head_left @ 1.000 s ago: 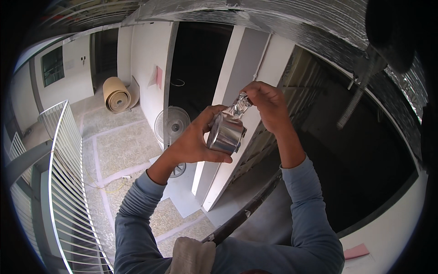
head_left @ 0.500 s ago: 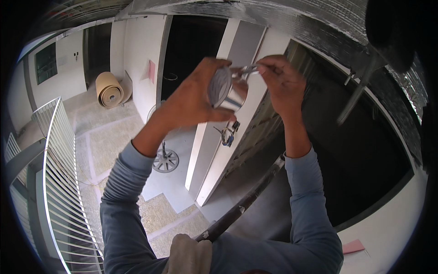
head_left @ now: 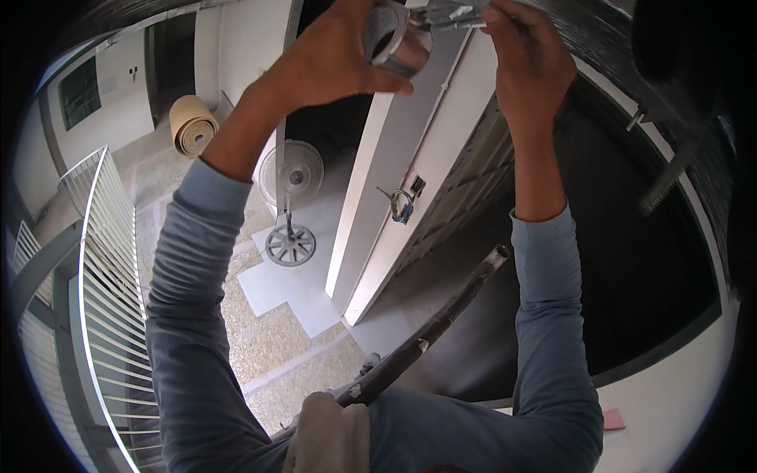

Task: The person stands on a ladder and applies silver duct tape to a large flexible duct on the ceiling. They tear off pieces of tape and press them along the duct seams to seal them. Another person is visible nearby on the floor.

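Note:
Near the top edge, my left hand (head_left: 319, 63) is closed round a silver can-shaped metal fitting (head_left: 412, 51), fingers behind it and thumb beneath. Its round end facing left shows a pale rim and a dark inside. My right hand (head_left: 538, 59), level with it, pinches the end of some silver metal strips (head_left: 451, 16) between thumb and fingertips. These strips lie against the fitting's upper right side; whether they are joined to it I cannot tell. Both arms are raised, and the top edge cuts off part of my left hand.
Below my hands stands a pillar with loose wires (head_left: 402, 206) at an outlet opening. A dark pole (head_left: 426, 343) slants up beside me. A standing fan (head_left: 292, 169), a rolled mat (head_left: 193, 130) and a white railing (head_left: 95, 260) are on the left. A threaded rod (head_left: 666, 189) hangs at right.
Both hands have risen toward the top edge with the silver fitting and strips. The fitting has turned, showing its dark inside. My view has shifted, and more of the fan shows.

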Demonstrator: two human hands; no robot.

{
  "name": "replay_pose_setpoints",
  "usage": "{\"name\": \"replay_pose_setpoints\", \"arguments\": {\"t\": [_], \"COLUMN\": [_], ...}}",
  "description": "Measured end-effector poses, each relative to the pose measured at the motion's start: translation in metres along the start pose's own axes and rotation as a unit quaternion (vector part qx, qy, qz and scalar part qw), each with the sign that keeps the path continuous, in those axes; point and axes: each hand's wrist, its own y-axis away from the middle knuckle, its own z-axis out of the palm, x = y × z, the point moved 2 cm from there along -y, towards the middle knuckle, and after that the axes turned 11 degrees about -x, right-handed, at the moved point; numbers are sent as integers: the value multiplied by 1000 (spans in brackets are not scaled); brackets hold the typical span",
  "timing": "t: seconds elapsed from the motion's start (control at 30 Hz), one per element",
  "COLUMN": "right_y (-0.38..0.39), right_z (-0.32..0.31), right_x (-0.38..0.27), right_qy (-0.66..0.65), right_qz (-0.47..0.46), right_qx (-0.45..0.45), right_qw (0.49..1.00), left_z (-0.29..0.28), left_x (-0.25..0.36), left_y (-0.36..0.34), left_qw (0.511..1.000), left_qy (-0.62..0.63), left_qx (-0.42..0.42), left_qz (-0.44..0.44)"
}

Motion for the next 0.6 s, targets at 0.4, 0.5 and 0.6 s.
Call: {"name": "replay_pose_setpoints", "arguments": {"t": [0.4, 0.5, 0.6], "right_y": [-19, -23, -27], "right_z": [37, 44, 50], "right_x": [21, 23, 25], "right_qy": [-34, -39, -44], "right_qz": [-5, -5, -7], "right_qx": [85, 93, 100], "right_qw": [996, 995, 994], "left_z": [-40, -40, -38], "left_x": [-26, -24, -21], "left_y": [-34, -37, -36], "left_qw": [994, 988, 980], "left_qy": [-36, -69, -94], "left_qx": [101, 140, 176], "left_qz": [-8, -12, -20]}}
